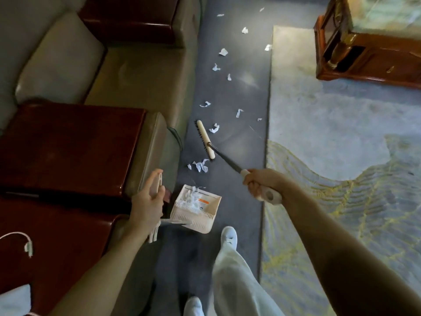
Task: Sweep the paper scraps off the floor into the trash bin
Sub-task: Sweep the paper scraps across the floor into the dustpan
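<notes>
My right hand (262,182) grips the white handle end of a broom whose cream head (205,139) with dark bristles rests on the dark blue floor. My left hand (148,201) holds the upright white handle of a cream dustpan (209,215), which sits on the floor with some scraps inside. A small pile of white paper scraps (201,165) lies between the broom head and the dustpan. Several more scraps (215,128) trail away up the floor strip. No trash bin is in view.
A beige sofa (136,71) with dark red wooden armrests (68,147) lines the left side. A pale patterned rug (341,133) covers the right, with a wooden table (369,62) at the top right. My feet in white shoes (229,236) stand below the dustpan.
</notes>
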`<state>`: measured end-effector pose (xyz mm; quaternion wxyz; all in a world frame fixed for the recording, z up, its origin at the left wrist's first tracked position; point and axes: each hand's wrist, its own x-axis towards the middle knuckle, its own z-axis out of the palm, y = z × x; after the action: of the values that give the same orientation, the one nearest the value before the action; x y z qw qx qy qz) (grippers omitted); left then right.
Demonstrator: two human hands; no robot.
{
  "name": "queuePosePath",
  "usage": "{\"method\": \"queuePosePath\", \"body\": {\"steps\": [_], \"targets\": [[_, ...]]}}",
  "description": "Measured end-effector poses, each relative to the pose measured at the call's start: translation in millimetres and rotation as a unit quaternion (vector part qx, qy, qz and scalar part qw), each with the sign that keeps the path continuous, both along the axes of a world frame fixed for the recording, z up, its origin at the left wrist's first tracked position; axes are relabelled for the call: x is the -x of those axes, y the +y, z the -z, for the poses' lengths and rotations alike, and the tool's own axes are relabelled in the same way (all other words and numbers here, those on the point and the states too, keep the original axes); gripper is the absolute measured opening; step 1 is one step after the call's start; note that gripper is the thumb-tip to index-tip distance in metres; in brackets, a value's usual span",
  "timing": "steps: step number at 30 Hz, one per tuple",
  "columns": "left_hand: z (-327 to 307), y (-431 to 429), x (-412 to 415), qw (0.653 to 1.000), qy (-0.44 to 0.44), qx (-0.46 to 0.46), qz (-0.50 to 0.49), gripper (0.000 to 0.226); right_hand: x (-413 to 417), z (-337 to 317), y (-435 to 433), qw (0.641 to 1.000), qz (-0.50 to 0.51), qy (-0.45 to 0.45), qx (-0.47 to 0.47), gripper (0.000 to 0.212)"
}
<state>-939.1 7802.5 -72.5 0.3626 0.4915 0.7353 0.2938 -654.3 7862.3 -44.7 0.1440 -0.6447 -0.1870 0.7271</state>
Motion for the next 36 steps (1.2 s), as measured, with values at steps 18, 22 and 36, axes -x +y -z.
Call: {"method": "queuePosePath", "body": {"steps": [18,22,36], "targets": [[-3.9,120.8,-24.3,0.998,0.049,0.019,-0.036,0.045,-96.1,-34.3,60.6,0.954,-0.010,0.133,0.268,0.018],[-13.6,140.4,-40.7,0.999,0.037,-0.003,-0.020,0.049,-108.3,-55.0,72.1,0.967,0.036,0.131,0.217,0.020],[-14.6,293.7,-82.8,0.999,0.000,-0.035,-0.013,0.036,-107.9,-44.6,237.9,0.999,0.024,0.015,0.022,0.023]]}}
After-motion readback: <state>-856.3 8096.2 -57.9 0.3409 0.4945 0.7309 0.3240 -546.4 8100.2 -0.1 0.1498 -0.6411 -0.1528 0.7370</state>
